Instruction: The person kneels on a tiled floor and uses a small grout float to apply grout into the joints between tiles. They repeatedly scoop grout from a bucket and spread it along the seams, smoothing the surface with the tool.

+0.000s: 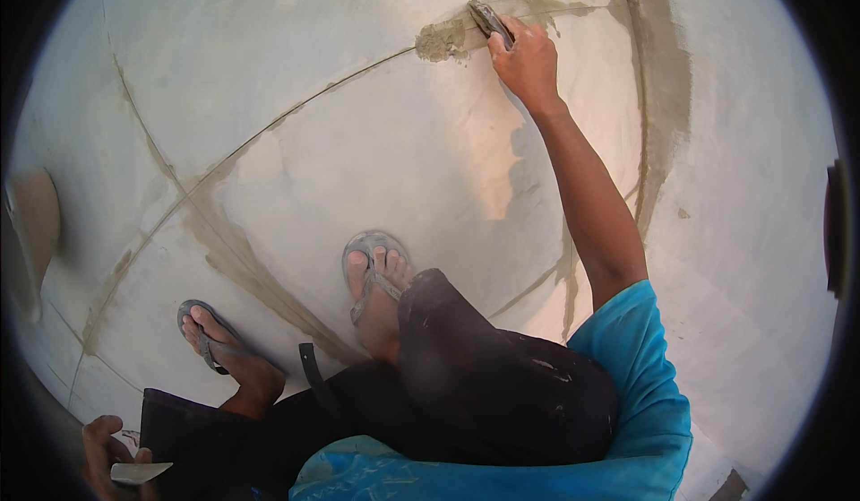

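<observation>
My right hand (pixel 528 60) reaches far forward, its fingers closed around a flat, dark-edged blade (pixel 489 24) pressed to the floor. Just left of that blade lies a lump of wet grey-brown mortar (pixel 440 42), sitting over a thin joint line between pale slabs. At the lower left edge, my left hand (pixel 109 458) is curled around a pale flat blade (pixel 141 472) whose tip sticks out to the right. The handle of that blade is hidden by the fingers.
Smeared mortar strips follow the joints, including a broad band (pixel 658 80) on the right. My sandalled feet (pixel 376 286) stand on the pale slab floor (pixel 313 169). A curved beige object (pixel 36 232) is at the far left rim, and a dark object (pixel 835 228) at the right.
</observation>
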Demonstrator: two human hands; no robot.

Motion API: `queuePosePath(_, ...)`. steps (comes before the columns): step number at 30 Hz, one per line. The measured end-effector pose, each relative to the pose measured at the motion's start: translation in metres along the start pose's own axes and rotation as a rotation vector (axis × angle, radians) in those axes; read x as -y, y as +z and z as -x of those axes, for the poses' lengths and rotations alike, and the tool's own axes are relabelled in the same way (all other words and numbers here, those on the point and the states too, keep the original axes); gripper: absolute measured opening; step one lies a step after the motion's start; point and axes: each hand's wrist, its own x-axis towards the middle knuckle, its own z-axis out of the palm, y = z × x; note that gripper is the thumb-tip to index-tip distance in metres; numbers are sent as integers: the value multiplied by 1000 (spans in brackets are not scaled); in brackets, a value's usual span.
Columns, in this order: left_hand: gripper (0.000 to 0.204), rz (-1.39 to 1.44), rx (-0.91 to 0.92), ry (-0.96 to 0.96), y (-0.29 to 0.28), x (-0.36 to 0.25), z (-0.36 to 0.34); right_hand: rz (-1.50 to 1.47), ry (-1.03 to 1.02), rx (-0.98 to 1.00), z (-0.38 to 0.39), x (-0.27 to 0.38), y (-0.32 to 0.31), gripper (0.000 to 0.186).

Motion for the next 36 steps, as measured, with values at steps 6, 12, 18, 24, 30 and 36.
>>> queuePosePath(6,40,-132,113,-216,-7,4,-2,-254,-78,50,30,69,25,34)
queuePosePath(12,41,9,-18,27,-2,6,-1,-209,-335,13,14,67,12,42)
queuePosePath(18,44,-99,75,-108,-12,3,1,-150,-471,91,55,82,15,41)
queuePosePath(24,47,-3,103,-117,-8,8,6,-122,41,43,17,59,-1,33)
queuePosePath(30,53,20,-7,-24,13,35,11,-202,45,72,22,112,25,36)
queuePosePath(36,55,49,-39,37,12,33,12,-318,-240,294,41,153,6,39)
